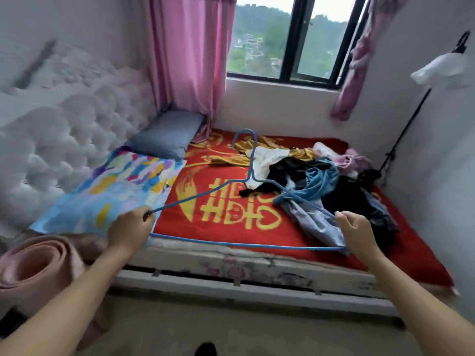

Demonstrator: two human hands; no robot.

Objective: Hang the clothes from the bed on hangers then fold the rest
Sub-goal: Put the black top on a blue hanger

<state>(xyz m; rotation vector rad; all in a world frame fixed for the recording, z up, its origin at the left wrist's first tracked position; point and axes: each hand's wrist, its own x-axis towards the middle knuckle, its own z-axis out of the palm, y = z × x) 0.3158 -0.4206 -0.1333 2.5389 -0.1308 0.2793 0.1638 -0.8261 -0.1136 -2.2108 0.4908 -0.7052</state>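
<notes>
While the person stands at the near edge of the bed [257, 263], both bare arms reach out over it with a blue wire hanger [231, 243] stretched between them. The left hand [128, 229] has its fingers curled tight round the hanger's left corner, pinching the wire where the sloping arm meets the bottom bar. The right hand [356, 235] is curled round the opposite corner, thumb up, and the wire runs into its grasp. The hanger is held nearly flat above the near half of the bed, its hook pointing toward the far edge.

A red blanket [290, 237] with large gold characters covers the mattress. On its right half, from the middle toward the far right corner, lies the heap of clothes [321, 181]: a yellow garment [257, 147] and a white one [264, 158] at the far side, black pieces tangled with a light blue garment [318, 179] in the middle, something pink [352, 160] by the right edge, and a pale grey piece [313, 222] trailing toward the near edge, just under the right hand.

Along the left edge a brightly patterned cloth [110, 191] lies against the tufted white headboard [64, 140], and a grey pillow [167, 134] sits in the far left corner beneath a pink curtain [190, 60]. A rolled pink mat [33, 268] stands off the near left corner.
</notes>
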